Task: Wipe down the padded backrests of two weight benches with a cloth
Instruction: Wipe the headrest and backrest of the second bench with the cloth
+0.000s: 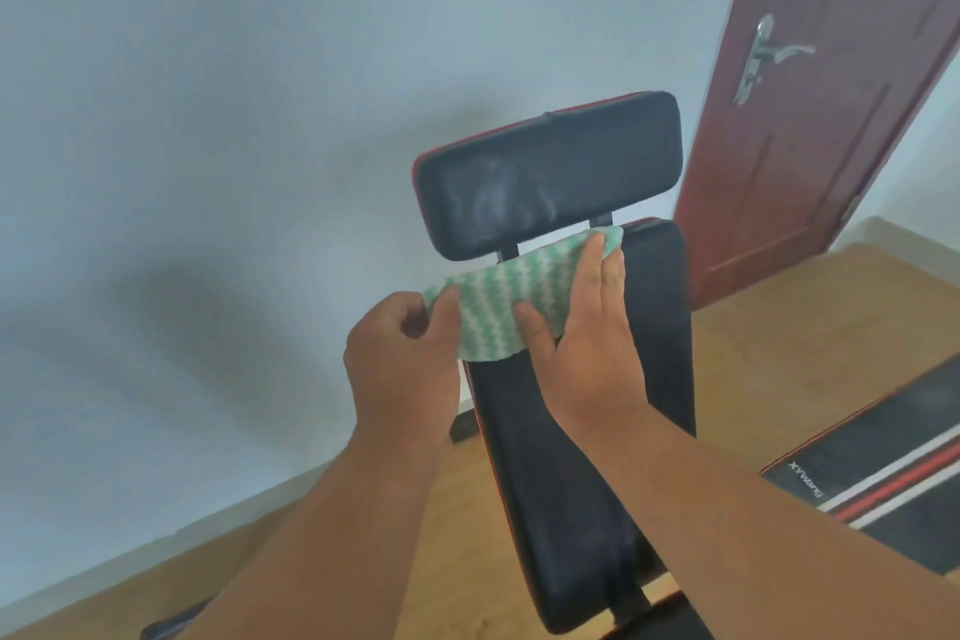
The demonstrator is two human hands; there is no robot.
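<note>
A: Status of cloth (511, 299)?
B: Green and white, zigzag print. Stretched across top end of backrest (582, 457), just below headrest (545, 172). Lower edge draped over pad.

A: Left hand (402, 364)?
B: Curled tight at left end of cloth. Corner pinched between thumb and bent fingers. Positioned off left edge of pad.

A: Right hand (592, 327)?
B: Flat on cloth, palm down, fingers spread narrow and extended toward headrest. Pressing cloth onto pad. Fingertips at far right corner of cloth, thumb on cloth middle.

A: Backrest condition?
B: Black padding, red trim along edge, inclined up toward wall (208, 120). Headrest mounted on two posts, dull smears visible on face.

A: Second bench (883, 463)?
B: At right, well apart from both hands. Black pad with red and white stripes, white lettering near end. Untouched.

A: Surroundings?
B: Wood floor (779, 327). Dark red door (831, 120) behind, right of headrest, metal lever handle (769, 55).
</note>
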